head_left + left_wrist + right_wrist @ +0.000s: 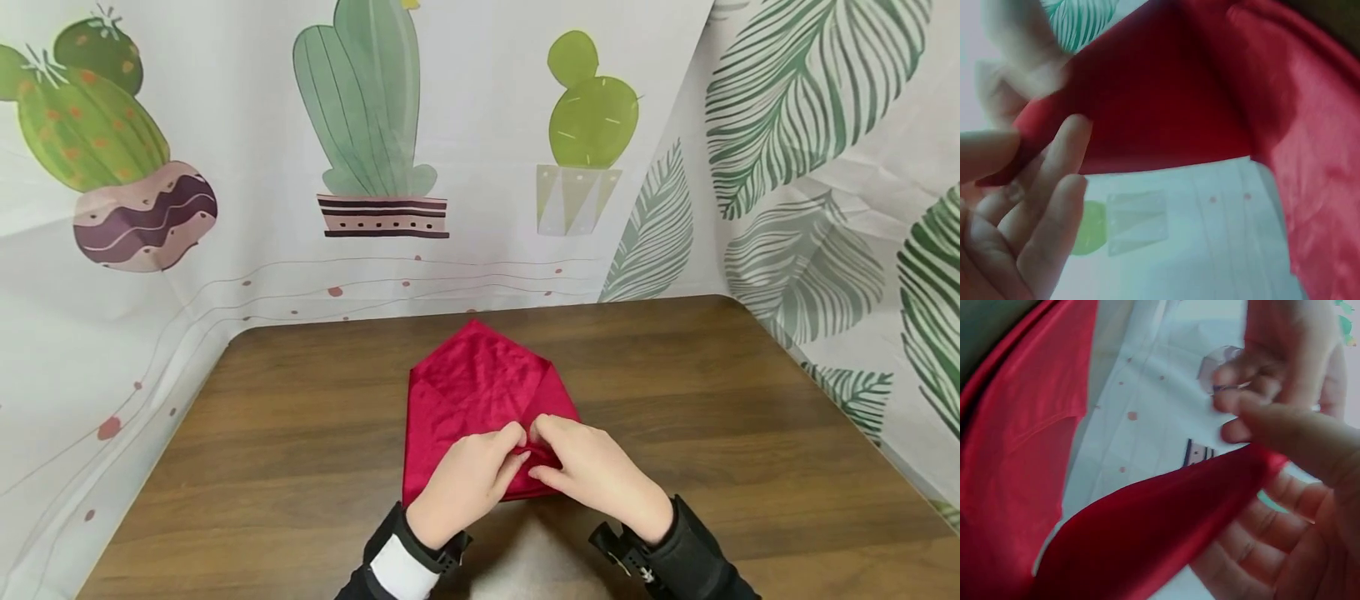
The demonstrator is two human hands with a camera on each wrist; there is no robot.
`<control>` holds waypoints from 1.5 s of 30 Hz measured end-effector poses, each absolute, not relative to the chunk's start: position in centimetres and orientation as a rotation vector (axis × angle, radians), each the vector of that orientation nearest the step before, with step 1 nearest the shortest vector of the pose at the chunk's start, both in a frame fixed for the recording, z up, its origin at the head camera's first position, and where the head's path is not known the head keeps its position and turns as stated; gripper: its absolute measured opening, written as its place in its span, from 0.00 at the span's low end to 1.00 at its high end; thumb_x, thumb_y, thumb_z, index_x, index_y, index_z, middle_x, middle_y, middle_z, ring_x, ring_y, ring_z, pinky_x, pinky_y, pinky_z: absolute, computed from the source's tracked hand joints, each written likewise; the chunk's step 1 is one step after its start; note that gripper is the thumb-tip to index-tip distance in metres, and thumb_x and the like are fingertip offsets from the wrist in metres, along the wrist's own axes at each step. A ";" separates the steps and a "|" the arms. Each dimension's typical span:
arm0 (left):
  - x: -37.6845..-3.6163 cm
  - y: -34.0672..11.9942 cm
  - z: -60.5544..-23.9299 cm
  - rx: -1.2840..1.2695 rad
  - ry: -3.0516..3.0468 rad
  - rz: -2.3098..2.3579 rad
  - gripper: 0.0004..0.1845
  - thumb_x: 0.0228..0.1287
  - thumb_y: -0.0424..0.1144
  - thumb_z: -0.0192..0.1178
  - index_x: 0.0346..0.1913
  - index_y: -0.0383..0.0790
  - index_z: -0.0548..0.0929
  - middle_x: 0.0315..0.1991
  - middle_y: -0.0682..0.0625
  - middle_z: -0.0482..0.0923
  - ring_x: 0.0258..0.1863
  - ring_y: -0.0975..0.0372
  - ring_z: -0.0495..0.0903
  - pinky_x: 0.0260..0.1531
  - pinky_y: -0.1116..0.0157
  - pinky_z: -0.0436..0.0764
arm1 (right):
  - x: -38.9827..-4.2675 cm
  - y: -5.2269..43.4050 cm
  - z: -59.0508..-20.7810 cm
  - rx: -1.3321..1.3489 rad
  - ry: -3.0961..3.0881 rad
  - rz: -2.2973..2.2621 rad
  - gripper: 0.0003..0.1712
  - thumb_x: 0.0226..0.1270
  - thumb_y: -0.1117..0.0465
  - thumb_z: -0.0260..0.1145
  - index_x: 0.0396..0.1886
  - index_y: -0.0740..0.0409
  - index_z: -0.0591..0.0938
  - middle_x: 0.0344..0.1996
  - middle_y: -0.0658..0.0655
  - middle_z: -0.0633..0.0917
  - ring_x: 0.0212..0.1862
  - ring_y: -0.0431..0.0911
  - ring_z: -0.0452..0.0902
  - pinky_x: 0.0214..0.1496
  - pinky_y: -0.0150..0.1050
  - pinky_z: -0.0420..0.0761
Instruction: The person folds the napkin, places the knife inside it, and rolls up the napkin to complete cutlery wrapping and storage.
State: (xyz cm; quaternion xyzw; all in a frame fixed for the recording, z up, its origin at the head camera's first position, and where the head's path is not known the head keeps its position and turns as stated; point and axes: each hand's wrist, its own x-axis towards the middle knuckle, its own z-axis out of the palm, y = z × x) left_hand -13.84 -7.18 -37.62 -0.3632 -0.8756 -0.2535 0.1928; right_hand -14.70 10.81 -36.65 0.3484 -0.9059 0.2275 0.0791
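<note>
A shiny red cloth (480, 383), folded to a point at its far end, lies on the wooden table. Its near corner is lifted as a flap (1154, 112). My left hand (468, 471) pinches this flap; in the left wrist view the edge runs between thumb (988, 150) and fingers. From the other side my right hand (592, 458) holds the flap's tip, its thumb (1304, 434) over the fabric and its fingers behind. The two hands are close together, fingertips almost meeting above the near part of the cloth.
The brown wooden table (300, 400) extends around the cloth on all sides. Behind it hangs a white curtain (495, 125) printed with cacti, and a leaf-patterned one (810, 167) hangs at the right. Black bands with small cameras sit on both wrists.
</note>
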 end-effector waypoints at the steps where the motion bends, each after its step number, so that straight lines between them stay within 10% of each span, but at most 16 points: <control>1: -13.8 -7.4 -37.4 -1.028 -2.461 -0.693 0.09 0.52 0.32 0.62 0.31 0.42 0.71 0.15 0.58 0.69 0.13 0.70 0.65 0.18 0.77 0.67 | -14.9 10.8 -36.8 1.040 -2.720 0.635 0.17 0.46 0.61 0.70 0.27 0.51 0.68 0.21 0.42 0.65 0.21 0.35 0.61 0.23 0.28 0.66; 35: -13.8 -15.0 -37.8 -1.147 -2.986 -0.461 0.23 0.37 0.29 0.65 0.13 0.46 0.57 0.13 0.60 0.50 0.16 0.69 0.52 0.16 0.73 0.57 | -16.6 11.5 -40.6 1.049 -2.996 0.293 0.19 0.38 0.67 0.67 0.16 0.51 0.63 0.15 0.46 0.62 0.19 0.39 0.60 0.19 0.33 0.63; 45: -14.6 -16.0 -38.9 -0.938 -3.179 -0.574 0.17 0.43 0.36 0.66 0.11 0.45 0.67 0.10 0.60 0.59 0.14 0.69 0.58 0.14 0.71 0.63 | -16.2 11.2 -40.6 1.125 -2.969 0.306 0.19 0.39 0.69 0.67 0.15 0.52 0.63 0.16 0.46 0.62 0.19 0.38 0.60 0.18 0.32 0.62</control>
